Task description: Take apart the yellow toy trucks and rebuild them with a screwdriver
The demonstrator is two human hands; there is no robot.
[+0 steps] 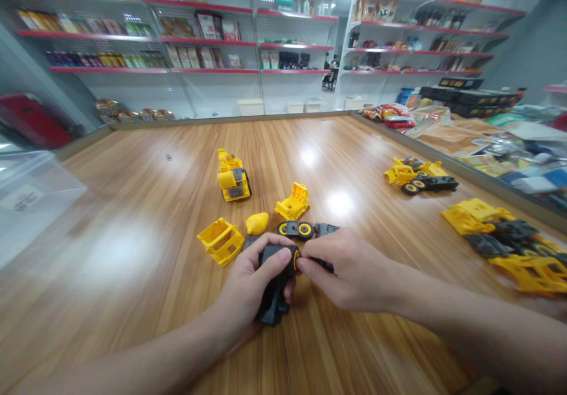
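My left hand [261, 271] is closed around a black toy truck chassis [271, 300], its thumb pressed on a black wheel with a yellow hub. From the right, my right hand [341, 265] pinches at that wheel [296, 260]; its fingertips touch the wheel's outer side. Just beyond my hands lie a pair of wheels on a grey axle block [295, 229], a dark grey part [325, 229], a yellow cab piece [293, 202], a yellow mixer drum [257, 223] and a yellow open frame [221, 241]. Part of a dark piece is hidden under my right hand.
A yellow toy excavator [233, 176] stands farther back on the wooden table [133, 218]. More yellow and black toy parts lie at right, in a far group [420, 176] and a near group [509, 244]. A clear plastic bin [35, 200] is at left; packaged goods [456, 135] lie beyond the right edge.
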